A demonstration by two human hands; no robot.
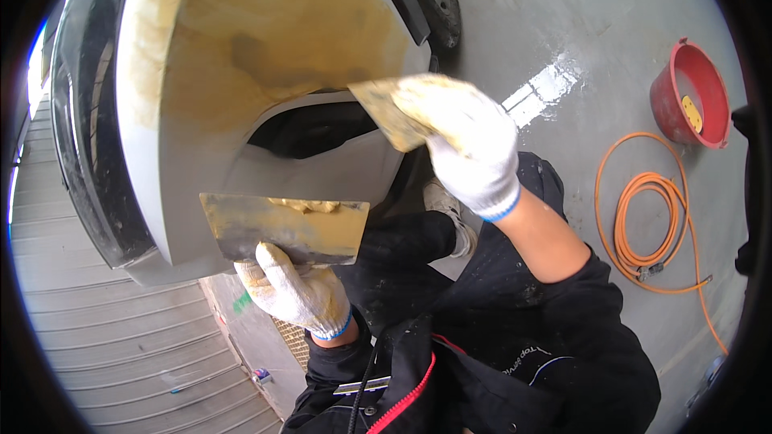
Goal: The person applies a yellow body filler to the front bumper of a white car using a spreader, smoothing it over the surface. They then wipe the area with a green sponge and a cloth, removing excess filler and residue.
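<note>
My left hand (293,293), in a white work glove, grips the lower edge of a flat rectangular plate (281,229) smeared with yellow-brown filler. A ridge of fresh filler (305,205) lies along its upper edge. Higher up and to the right, my gloved right hand (466,133) is closed round a putty spreader (390,112) coated with the same paste; its edge is close to the car panel, and whether it touches I cannot tell. Yellow-brown filler (281,32) covers much of the light grey car body panel (330,181), above a dark recessed opening (310,128).
A dark car lamp or trim piece (100,112) runs down the panel's left side. At the top is a wheel (438,0). On the grey floor to the right lie a coiled orange hose (643,221) and a red bucket (671,100) holding a yellow disc (691,114).
</note>
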